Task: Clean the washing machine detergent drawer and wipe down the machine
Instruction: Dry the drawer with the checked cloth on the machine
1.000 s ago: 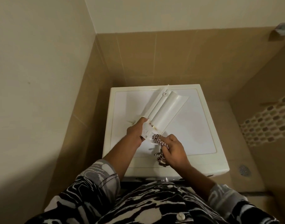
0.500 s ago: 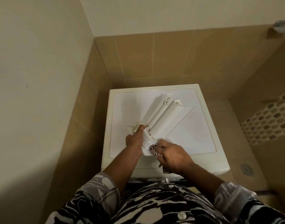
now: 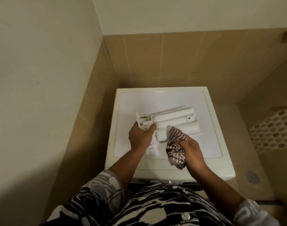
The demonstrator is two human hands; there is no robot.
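Note:
The white detergent drawer (image 3: 175, 123) is out of the washing machine (image 3: 203, 101) and held bottom side up just above the machine's white top. My left hand (image 3: 140, 136) grips the drawer at its front handle end, on the left. My right hand (image 3: 190, 149) holds a brown-and-white striped cloth (image 3: 176, 144) bunched in its fingers. The cloth's upper part lies against the drawer's near rounded underside, and its lower part hangs down in front of my wrist.
The machine stands in a corner, with tan tiled walls (image 3: 164, 62) close behind and to the left. To the right are a lower tiled ledge, a mosaic-tiled strip (image 3: 273, 132) and a round floor drain (image 3: 252, 176). My patterned shirt fills the bottom of the view.
The drawer has swung from pointing up and away to lying nearly level, left to right. My right hand has brought the cloth up from the drawer's front corner onto its underside.

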